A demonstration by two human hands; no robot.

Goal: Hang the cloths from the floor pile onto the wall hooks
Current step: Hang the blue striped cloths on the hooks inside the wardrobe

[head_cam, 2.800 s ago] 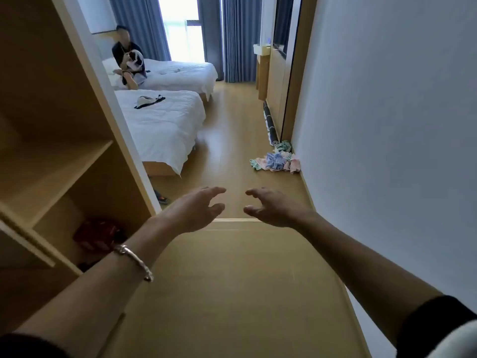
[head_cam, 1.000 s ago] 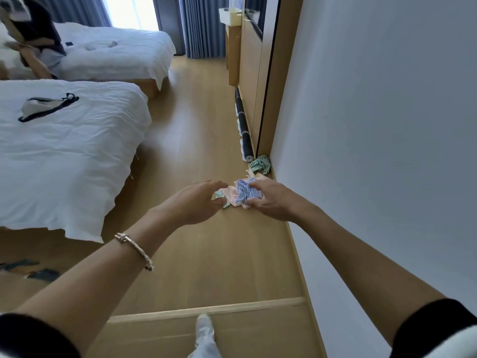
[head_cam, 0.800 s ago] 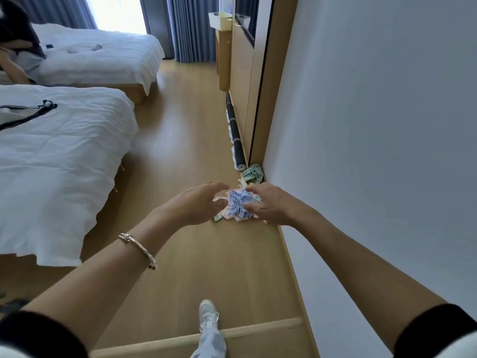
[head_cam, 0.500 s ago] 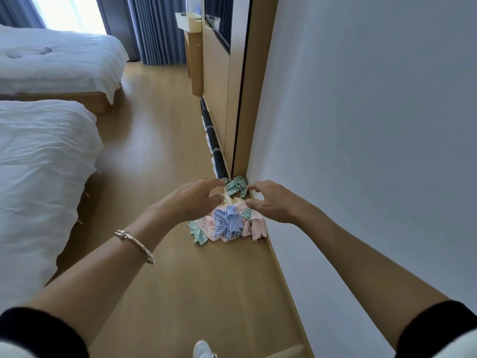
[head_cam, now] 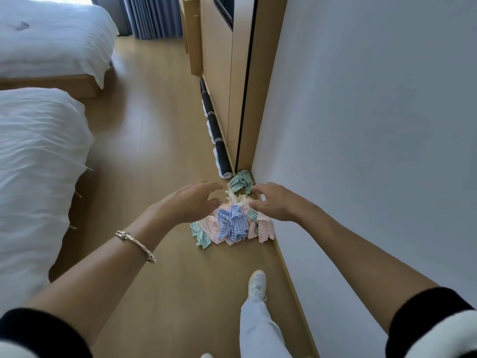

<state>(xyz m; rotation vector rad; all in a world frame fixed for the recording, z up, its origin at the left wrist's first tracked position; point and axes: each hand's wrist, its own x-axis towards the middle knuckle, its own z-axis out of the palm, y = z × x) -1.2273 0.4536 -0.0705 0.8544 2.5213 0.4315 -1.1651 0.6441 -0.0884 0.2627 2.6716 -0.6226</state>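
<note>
A pile of striped cloths (head_cam: 232, 224) lies on the wooden floor against the white wall: blue on top, pink and green beneath. A separate green striped cloth (head_cam: 241, 182) sits just behind it in the corner. My left hand (head_cam: 189, 202) is stretched out above the pile's left side, fingers spread and holding nothing. My right hand (head_cam: 273, 200) reaches over the pile's right side, fingers relaxed and empty. Both hands are in the air, apart from the cloths. No wall hooks are in view.
The white wall (head_cam: 374, 125) runs along the right. A wooden cabinet (head_cam: 219, 73) stands beyond the pile, with a rolled dark mat (head_cam: 216, 140) at its base. Two white beds (head_cam: 33, 164) fill the left. My right foot (head_cam: 256, 282) is on the floor just short of the pile.
I have walked up the room to the pile, which now sits much closer and lower in view. Both hands stayed outstretched and empty. My right foot has stepped forward.
</note>
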